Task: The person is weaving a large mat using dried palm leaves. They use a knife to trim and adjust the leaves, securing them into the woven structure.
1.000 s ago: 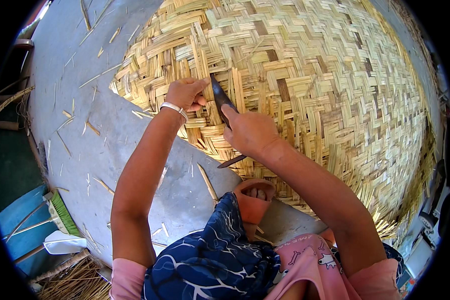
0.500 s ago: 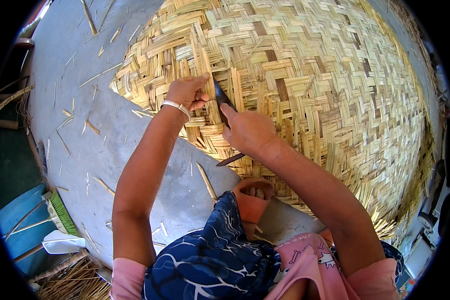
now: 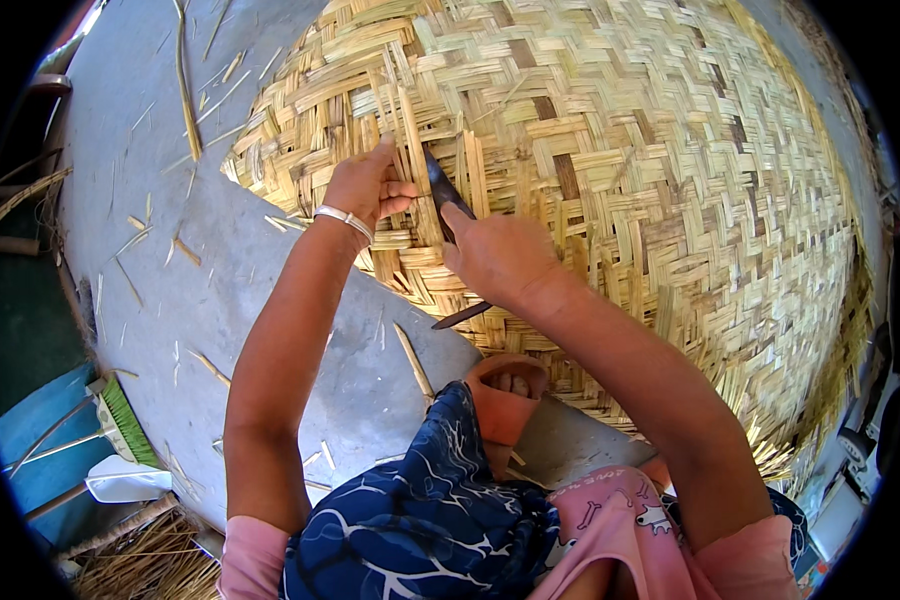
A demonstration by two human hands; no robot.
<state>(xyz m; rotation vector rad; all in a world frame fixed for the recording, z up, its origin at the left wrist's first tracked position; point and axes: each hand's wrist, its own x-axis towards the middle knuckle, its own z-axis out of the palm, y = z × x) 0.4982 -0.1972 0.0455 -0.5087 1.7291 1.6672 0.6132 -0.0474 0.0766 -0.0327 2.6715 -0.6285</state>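
Observation:
A large mat (image 3: 660, 180) woven from pale and brown flat strips lies on the floor before me. My right hand (image 3: 500, 255) grips a dark-bladed knife (image 3: 440, 185), its index finger laid along the blade. The knife's other end (image 3: 462, 316) sticks out below the hand. The blade lies beside upright loose strip ends (image 3: 473, 170) near the mat's left edge. My left hand (image 3: 355, 190), with a pale bracelet (image 3: 346, 222) at the wrist, is just left of the blade. Its thumb and fingers are apart next to a raised strip (image 3: 412, 135); its fingertips touch the strips.
Loose strips (image 3: 187, 90) and cut bits lie scattered on the grey floor (image 3: 160, 310). A green-bristled broom (image 3: 125, 425) and a white dustpan (image 3: 128, 482) are at lower left, above a pile of dry stalks (image 3: 150, 565). My foot in an orange sandal (image 3: 500, 415) stands at the mat's near edge.
My left hand has shifted slightly left, its thumb coming away from the raised strip. The knife and right hand have barely moved. A strip on the floor at upper left now reaches nearer.

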